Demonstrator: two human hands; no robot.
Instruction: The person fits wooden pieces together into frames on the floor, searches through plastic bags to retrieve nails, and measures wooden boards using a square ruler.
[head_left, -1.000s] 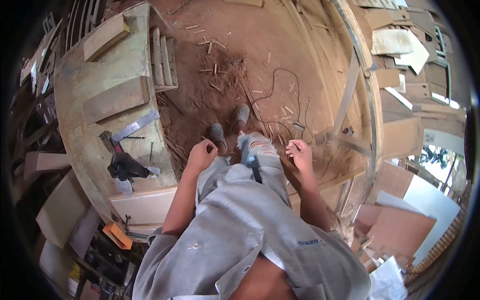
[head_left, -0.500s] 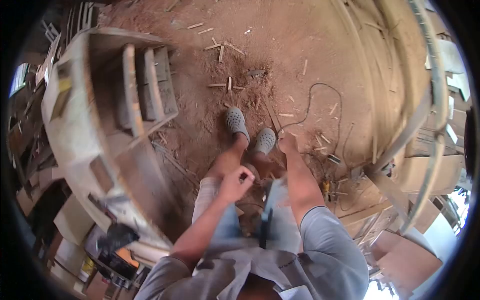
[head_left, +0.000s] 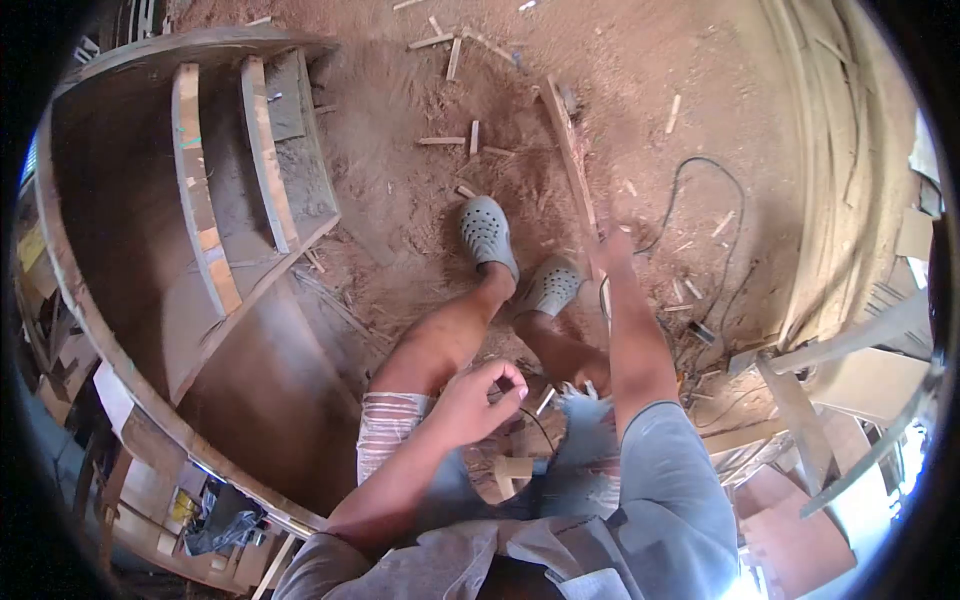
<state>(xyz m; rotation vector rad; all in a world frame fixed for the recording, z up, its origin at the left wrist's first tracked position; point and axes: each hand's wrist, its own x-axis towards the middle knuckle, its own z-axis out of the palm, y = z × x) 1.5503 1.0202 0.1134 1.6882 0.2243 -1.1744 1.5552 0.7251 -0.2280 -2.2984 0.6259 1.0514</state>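
Note:
My right hand is closed around a long, narrow wooden strip, whose far end points up and away over the dirt ground. The strip's near end is partly hidden by my hand and forearm. My left hand hangs above my lap, thumb and forefinger curled together into a ring. Anything pinched at those fingertips is too small to make out. Below the hands are my grey clogs, with the right one beside the strip.
On the left stands a big curved wooden frame with crosswise ribs. Wood offcuts lie scattered on the reddish ground. A black cable loops at right, near long curved boards. A black plastic bag sits lower left.
The wooden strip now shows much longer, raised in my right hand, which has moved slightly right and forward. My left hand stays curled over my lap. The view has shifted.

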